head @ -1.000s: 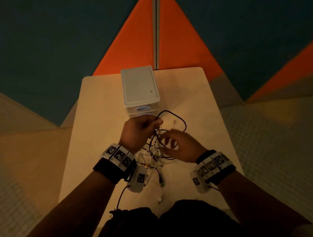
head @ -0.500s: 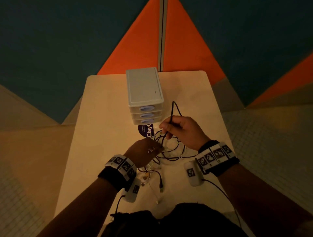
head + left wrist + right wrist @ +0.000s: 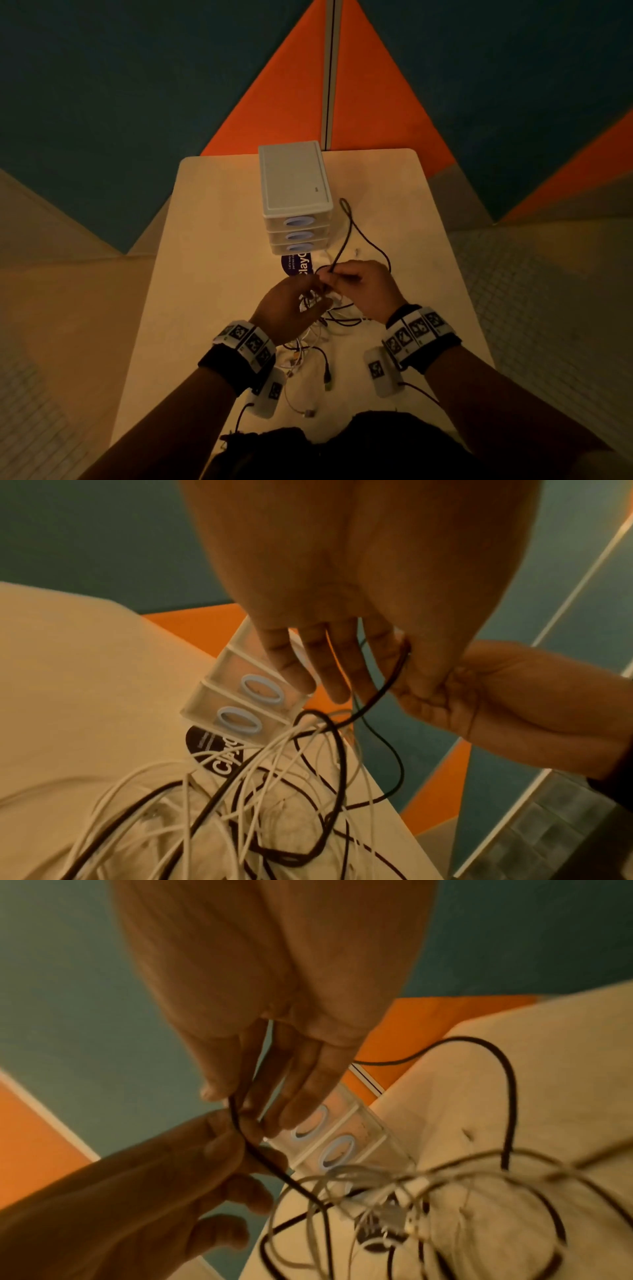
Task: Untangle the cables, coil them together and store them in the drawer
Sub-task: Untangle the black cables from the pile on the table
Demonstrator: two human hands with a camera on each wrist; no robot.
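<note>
A tangle of white and black cables point(image 3: 339, 318) lies on the table in front of a white three-drawer unit point(image 3: 291, 178), all drawers closed. My right hand point(image 3: 366, 287) pinches a black cable point(image 3: 346, 233) whose loop reaches up beside the drawers. My left hand point(image 3: 301, 301) meets it fingertip to fingertip. In the left wrist view my left hand point(image 3: 394, 653) pinches the black cable point(image 3: 377, 696) between thumb and forefinger, above the tangle point(image 3: 260, 804). From the right wrist, the cable point(image 3: 253, 1148) runs down through both hands' fingers.
A round purple sticker point(image 3: 298, 263) lies on the pale table point(image 3: 212, 240) under the drawer unit's front. Loose plug ends point(image 3: 327, 377) and a white connector point(image 3: 310, 413) trail toward the near edge. The table is narrow, with floor on both sides and a padded wall behind.
My right hand lifted a black cable out of the tangle. My left hand dropped to the pile, then rose to join the right. The black loop now stretches farther up beside the drawers.
</note>
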